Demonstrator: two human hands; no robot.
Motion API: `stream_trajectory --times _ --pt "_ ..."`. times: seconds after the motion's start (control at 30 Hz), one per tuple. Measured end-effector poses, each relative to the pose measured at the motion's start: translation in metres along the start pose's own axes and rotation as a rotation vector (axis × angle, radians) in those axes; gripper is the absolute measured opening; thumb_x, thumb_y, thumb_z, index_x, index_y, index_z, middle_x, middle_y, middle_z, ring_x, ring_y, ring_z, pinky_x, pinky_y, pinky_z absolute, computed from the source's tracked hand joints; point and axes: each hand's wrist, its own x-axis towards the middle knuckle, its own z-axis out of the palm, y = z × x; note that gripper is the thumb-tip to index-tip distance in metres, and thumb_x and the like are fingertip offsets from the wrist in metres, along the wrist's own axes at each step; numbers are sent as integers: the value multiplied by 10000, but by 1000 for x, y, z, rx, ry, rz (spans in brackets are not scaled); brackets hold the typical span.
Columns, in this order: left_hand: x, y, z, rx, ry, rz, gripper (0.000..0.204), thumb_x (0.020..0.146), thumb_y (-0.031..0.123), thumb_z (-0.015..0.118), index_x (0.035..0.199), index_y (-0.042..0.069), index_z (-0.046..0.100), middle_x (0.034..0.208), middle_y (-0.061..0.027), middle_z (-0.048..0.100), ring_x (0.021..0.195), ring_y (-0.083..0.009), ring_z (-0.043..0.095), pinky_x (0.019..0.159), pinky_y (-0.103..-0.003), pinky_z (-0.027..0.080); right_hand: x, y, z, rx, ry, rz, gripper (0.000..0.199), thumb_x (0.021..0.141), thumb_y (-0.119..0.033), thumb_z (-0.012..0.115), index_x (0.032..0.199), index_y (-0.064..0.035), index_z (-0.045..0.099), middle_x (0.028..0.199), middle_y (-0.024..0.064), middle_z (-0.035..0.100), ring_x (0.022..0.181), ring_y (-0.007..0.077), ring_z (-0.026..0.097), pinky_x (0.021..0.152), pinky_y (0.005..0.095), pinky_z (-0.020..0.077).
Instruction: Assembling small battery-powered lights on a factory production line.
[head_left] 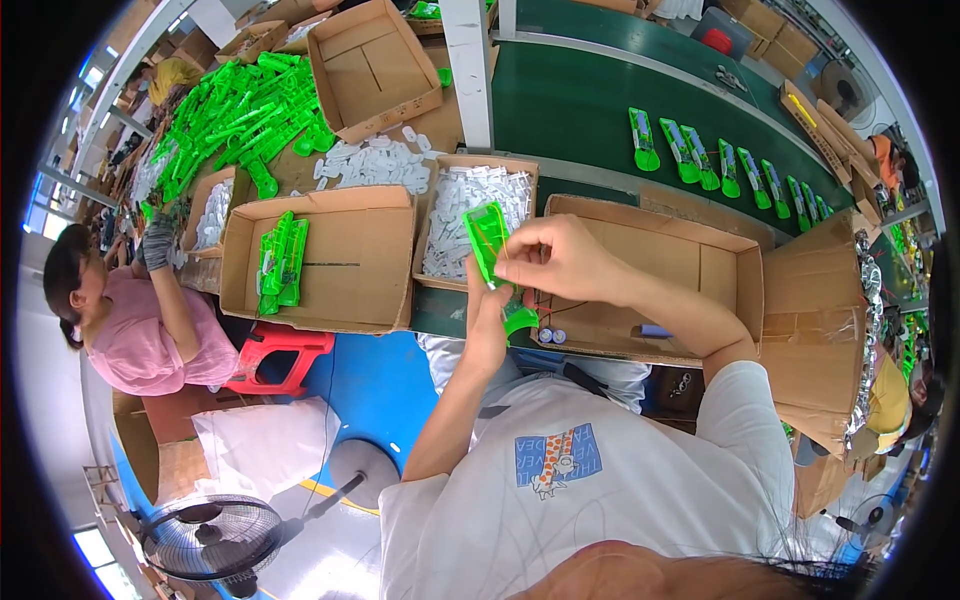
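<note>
My left hand (487, 322) grips a long bright-green plastic housing (483, 228), tilted upward over the front of the bench. Its open inner side shows thin wires. At the housing's edge, my right hand (560, 258) has its fingers closed in a pinch; what lies between the fingertips is too small to tell. A rounded green end (521, 320) sticks out below my hands, and a thin wire hangs beside it. Under my right forearm is a shallow cardboard box (700, 235). Small lavender cylinders (552, 336) lie at its near left corner, and another lavender cylinder (655, 331) rests farther right.
Behind my hands stands a box of small white plastic parts (480, 188). A cardboard tray (350, 250) at left holds several green housings (283, 262). Green housings line the dark-green conveyor (590, 90). A co-worker (140, 330) sits at far left, near a fan (212, 540).
</note>
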Motion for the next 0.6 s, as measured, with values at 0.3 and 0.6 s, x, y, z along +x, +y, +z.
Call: stream_trajectory --times 0.3,0.6 --pt "-5 -4 3 182 -32 37 354 944 196 371 1266 50 346 1071 -85 482 964 -154 483 849 -306 427 -24 28 25 -165 393 -355 84 767 -10 684 787 -27 604 711 30 566 522 75 527 423 227 401" --pt "-6 -6 -2 -66 -9 -110 367 932 163 399 1265 21 337 1043 -86 525 919 -145 518 797 -293 447 -37 31 38 -460 408 -487 143 706 -20 716 765 -73 597 656 40 521 565 156 518 494 293 406"
